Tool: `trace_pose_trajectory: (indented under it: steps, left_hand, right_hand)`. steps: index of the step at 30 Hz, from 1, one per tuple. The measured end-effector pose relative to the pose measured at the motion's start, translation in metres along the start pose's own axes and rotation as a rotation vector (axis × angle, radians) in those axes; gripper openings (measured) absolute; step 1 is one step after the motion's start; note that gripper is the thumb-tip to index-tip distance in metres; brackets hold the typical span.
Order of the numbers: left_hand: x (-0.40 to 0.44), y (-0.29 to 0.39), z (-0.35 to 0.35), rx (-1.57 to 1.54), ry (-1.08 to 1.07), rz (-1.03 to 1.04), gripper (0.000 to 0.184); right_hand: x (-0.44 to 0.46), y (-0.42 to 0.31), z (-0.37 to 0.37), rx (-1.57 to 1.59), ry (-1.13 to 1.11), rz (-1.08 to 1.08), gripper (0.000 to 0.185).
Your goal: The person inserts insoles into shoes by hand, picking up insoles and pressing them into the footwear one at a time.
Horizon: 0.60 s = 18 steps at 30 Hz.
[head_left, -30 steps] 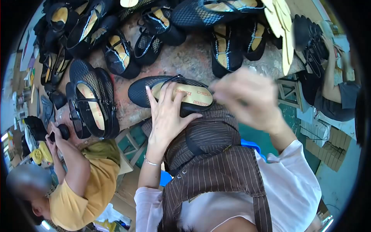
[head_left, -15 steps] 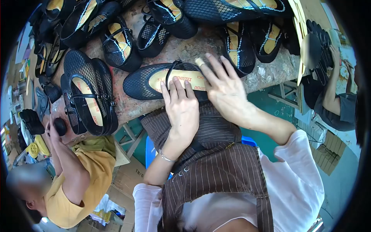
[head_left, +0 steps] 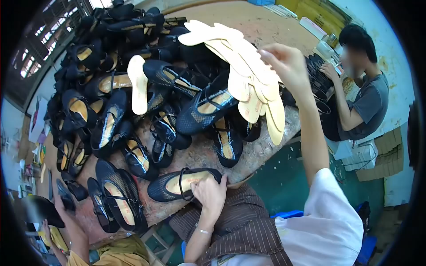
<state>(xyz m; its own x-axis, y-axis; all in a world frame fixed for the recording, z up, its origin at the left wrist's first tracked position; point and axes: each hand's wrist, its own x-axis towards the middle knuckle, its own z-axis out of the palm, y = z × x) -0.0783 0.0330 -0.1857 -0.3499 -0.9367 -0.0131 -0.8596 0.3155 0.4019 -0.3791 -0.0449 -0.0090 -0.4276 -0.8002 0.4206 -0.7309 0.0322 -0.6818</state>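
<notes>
A black mesh strap shoe (head_left: pixel 166 188) lies near the table's front edge, its pale insole showing red print. My left hand (head_left: pixel 211 193) is closed around the heel end, thumb at the back and fingers folded over the opening. My right hand (head_left: pixel 288 66) is raised at the upper right side of a fanned stack of pale insoles (head_left: pixel 253 57). Its fingers are curled together by the stack's edge; whatever lies between them is hidden. The stack rests over several black shoes.
Many black shoes (head_left: pixel 120 111) are heaped at the left and back. One loose insole (head_left: pixel 138 84) lies on the heap. A pair of shoes (head_left: pixel 120 199) stands left of my shoe. Co-workers sit at the right (head_left: pixel 368 97) and lower left (head_left: pixel 75 230).
My right hand has left the shoe and risen to the insole stack. My left hand has gone from flat fingers on the insole to gripping the heel. The view has tilted up.
</notes>
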Motion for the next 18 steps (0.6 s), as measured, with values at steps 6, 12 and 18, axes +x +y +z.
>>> trace_pose_trajectory:
  steps: [6,12,18]
  left_hand:
    - [-0.038,-0.017,-0.21,-0.666,0.017,0.281,0.03]
    - [-0.041,-0.072,-0.296,0.238,0.033,0.323,0.021]
    - [-0.052,-0.198,-0.204,0.269,-0.035,-0.124,0.028]
  right_hand:
    - [0.13,0.043,0.068,-0.216,-0.212,-0.208,0.034]
    - [0.195,0.031,0.129,-0.38,-0.516,-0.473,0.057]
    - [0.202,0.01,0.105,-0.348,-0.313,-0.651,0.04]
